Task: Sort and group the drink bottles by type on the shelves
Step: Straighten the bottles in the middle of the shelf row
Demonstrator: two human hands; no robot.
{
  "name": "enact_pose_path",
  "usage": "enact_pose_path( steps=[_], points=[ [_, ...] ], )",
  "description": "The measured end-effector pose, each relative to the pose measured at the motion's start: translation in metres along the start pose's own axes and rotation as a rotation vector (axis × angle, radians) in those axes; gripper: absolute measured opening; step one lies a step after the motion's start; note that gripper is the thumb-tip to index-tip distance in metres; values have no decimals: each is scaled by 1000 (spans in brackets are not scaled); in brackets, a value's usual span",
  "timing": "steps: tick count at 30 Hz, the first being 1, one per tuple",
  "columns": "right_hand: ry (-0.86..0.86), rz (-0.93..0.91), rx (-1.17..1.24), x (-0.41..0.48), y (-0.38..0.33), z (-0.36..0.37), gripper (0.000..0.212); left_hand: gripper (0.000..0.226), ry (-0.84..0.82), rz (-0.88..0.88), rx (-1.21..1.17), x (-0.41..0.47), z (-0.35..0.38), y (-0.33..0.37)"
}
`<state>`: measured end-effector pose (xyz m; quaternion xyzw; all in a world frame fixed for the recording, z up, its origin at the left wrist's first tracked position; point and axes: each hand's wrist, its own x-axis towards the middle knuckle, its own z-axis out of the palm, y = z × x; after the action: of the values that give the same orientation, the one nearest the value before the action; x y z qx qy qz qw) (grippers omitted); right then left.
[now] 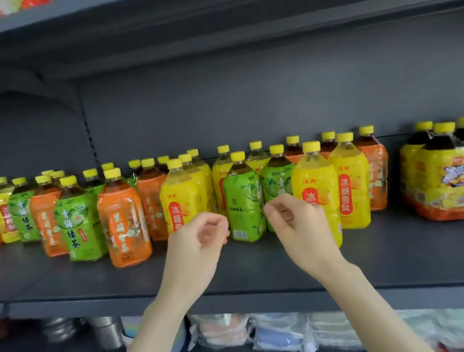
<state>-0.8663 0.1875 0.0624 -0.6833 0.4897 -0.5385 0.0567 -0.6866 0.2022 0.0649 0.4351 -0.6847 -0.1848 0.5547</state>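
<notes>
A dark grey metal shelf [58, 284] carries mixed orange, green and yellow plastic drink bottles [123, 221]. In front, the left hand [196, 243] and right hand [300, 225] hover, fingers curled, empty.

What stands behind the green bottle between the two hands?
Behind the green bottle, a back-row bottle; only its yellow cap and shoulders show, its label is covered.
</notes>
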Motion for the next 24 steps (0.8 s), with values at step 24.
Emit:
enact_pose_path(
  steps=[24],
  points=[
    [30, 70, 100, 111, -5, 191, 35, 73, -32, -34, -130, 134, -57, -186]
  ],
)
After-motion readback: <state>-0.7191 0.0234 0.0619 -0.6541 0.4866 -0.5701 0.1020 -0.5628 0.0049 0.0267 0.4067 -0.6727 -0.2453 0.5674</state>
